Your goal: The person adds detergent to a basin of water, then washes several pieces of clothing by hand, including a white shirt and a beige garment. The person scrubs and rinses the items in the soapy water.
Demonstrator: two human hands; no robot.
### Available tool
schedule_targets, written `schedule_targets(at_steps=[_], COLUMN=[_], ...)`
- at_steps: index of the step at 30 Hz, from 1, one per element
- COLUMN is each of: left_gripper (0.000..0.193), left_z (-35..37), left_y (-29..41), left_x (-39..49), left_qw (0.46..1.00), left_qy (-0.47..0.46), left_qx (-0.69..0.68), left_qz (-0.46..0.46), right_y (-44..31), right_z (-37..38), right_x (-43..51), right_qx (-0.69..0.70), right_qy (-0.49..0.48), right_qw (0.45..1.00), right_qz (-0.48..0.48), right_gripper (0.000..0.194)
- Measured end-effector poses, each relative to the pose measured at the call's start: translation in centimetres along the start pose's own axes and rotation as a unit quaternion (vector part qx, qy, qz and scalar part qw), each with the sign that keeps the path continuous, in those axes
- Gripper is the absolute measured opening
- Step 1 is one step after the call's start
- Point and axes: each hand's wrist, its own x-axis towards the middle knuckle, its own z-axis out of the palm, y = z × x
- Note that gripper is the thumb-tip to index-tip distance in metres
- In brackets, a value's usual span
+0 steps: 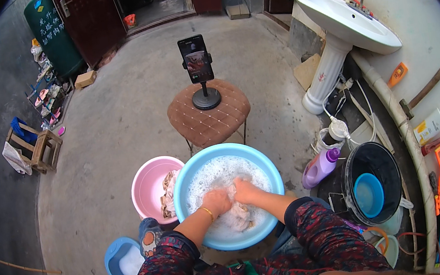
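A light blue plastic basin (276,176) of sudsy water stands before me. In it lies a wet, pale cloth (239,217), bunched up and partly under the foam. My left hand (216,201), with a gold-coloured bracelet at the wrist, is closed on the cloth from the left side. My right hand (245,190) grips the same cloth a little to the right, close beside the left. Foam and blur hide some of the fingers. A pink basin (143,189) with crumpled, light and brown cloth (168,196) in it touches the blue basin's left side.
Beyond the basin, a brown padded stool (179,115) bears a phone (196,59) on a stand. A small blue tub (115,257) is at lower left. A purple detergent bottle (317,169) and a black bucket (391,169) stand right, below a white pedestal sink (326,10).
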Motion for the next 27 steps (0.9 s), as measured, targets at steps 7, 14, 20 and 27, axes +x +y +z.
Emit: schedule_targets(at_steps=[7, 14, 20, 27], left_gripper=[0.054, 0.065, 0.066, 0.072], left_z=[-0.2, -1.3, -3.7, -4.7], left_y=[0.4, 1.0, 1.7, 3.8], left_x=[-0.1, -2.5, -6.2, -10.1], left_qw=[0.997, 0.965, 0.969, 0.997], left_qy=[-0.003, 0.059, 0.107, 0.07], left_qx=[-0.062, -0.23, -0.21, -0.025], left_qz=[-0.048, -0.109, -0.079, -0.004], right_y=[2.6, 1.8, 0.1, -0.7], right_z=[0.6, 0.0, -2.6, -3.1], right_x=[3.4, 1.7, -1.6, -6.3], right_qx=[0.015, 0.253, 0.212, -0.016], right_qy=[-0.074, -0.086, -0.095, -0.103], right_qw=[0.997, 0.962, 0.968, 0.952], right_qz=[0.019, 0.062, -0.095, -0.286], right_gripper=[0.04, 0.037, 0.031, 0.031])
